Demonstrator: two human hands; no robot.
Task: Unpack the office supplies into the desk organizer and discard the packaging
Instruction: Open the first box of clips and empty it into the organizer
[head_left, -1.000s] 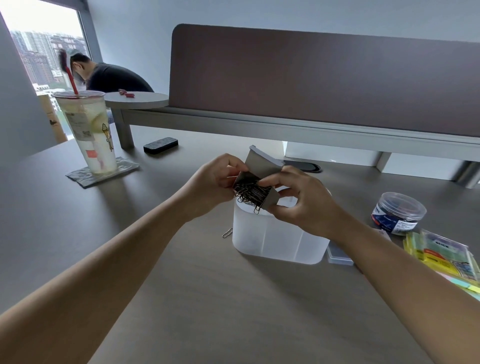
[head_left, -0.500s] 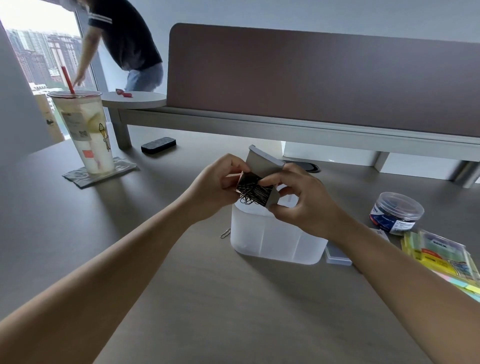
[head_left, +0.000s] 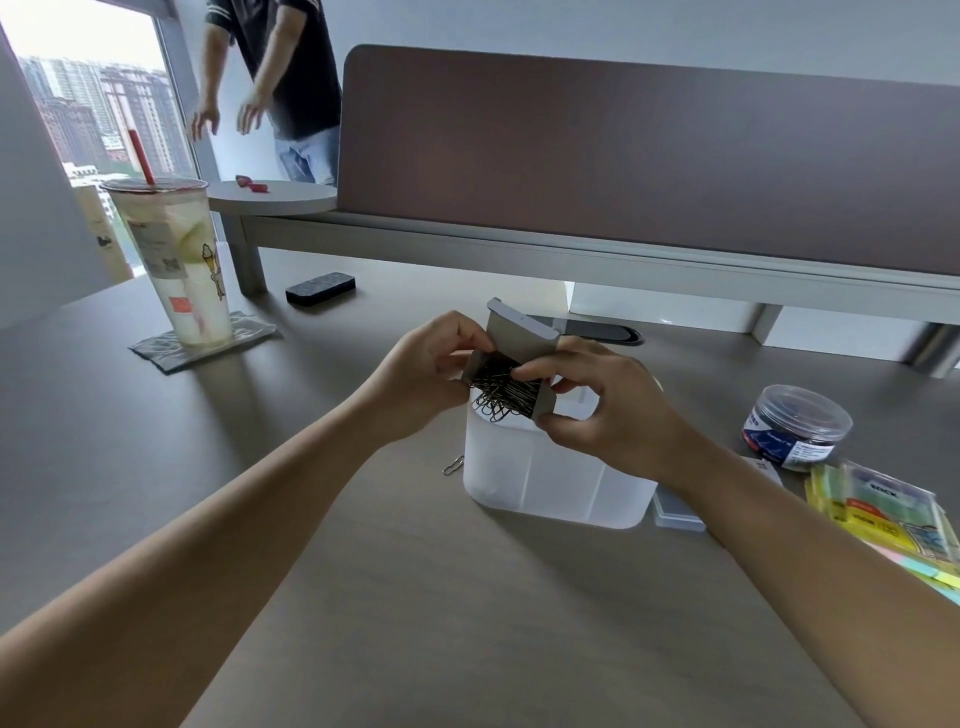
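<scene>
1. Right above the desk organizer (head_left: 550, 483), the small cardboard box (head_left: 519, 338) is held tipped with its open mouth down, so the paper clips (head_left: 498, 392) drop into the organizer's left compartment and not onto the desk (head_left: 415, 597).
2. Left hand (head_left: 421, 374) has its grip pinched on the box's left edge; right hand (head_left: 602, 410) is clamped on the right edge, forefinger over the mouth, probably to tease the tangled clips out.
3. One stray paper clip (head_left: 453, 465) lies just left of the organizer, so the aim isn't perfect.
4. Right of the organizer: a flat clear case (head_left: 678, 514) touching it, then a round tub (head_left: 795, 426) and sticky-note packs (head_left: 883, 514), likely queued up.
5. Far left of the organizer, an iced drink (head_left: 176, 260) sits well out of the way.
</scene>
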